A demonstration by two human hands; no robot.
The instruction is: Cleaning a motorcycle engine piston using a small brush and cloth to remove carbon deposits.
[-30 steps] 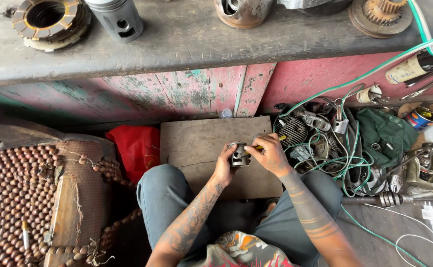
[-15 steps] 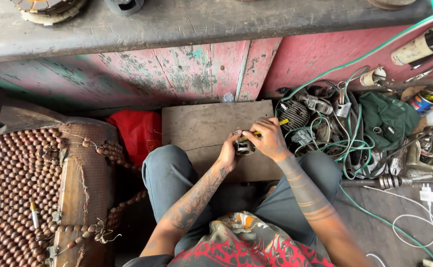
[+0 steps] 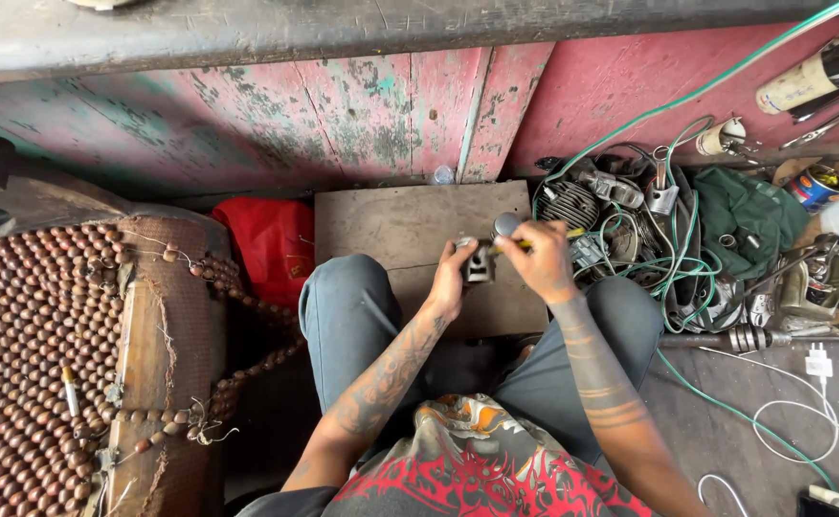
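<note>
Two hands at work here, both over the person's lap, seen from above. Nearest the camera is a red patterned shirt [image 3: 481, 469], then grey trousers [image 3: 352, 316] with the knees spread apart. The left hand [image 3: 450, 280] has its grip wrapped tight around a small dark metal part [image 3: 480, 262], holding it up just above a wooden board [image 3: 410, 225] that lies on the floor between the knees. The right hand [image 3: 546, 258] is closed around a tool with a yellow handle [image 3: 525, 245], its tip touching the part; can't make out exactly what kind of tool it is.

Left of the person sits a seat with a wooden bead cover [image 3: 27, 354], a few strands dangling off its edge. Just past the left knee there's a red bag [image 3: 266, 244] on the floor, touching the board's left edge. Off the board's right edge is a messy heap of metal parts tangled in green cable [image 3: 673, 258], with a green cloth [image 3: 745, 211] beyond it and a white charger [image 3: 818, 364] nearer the right side. Farthest back, a worn red and green painted wall panel [image 3: 371, 105] runs under the bench [image 3: 343, 29].
</note>
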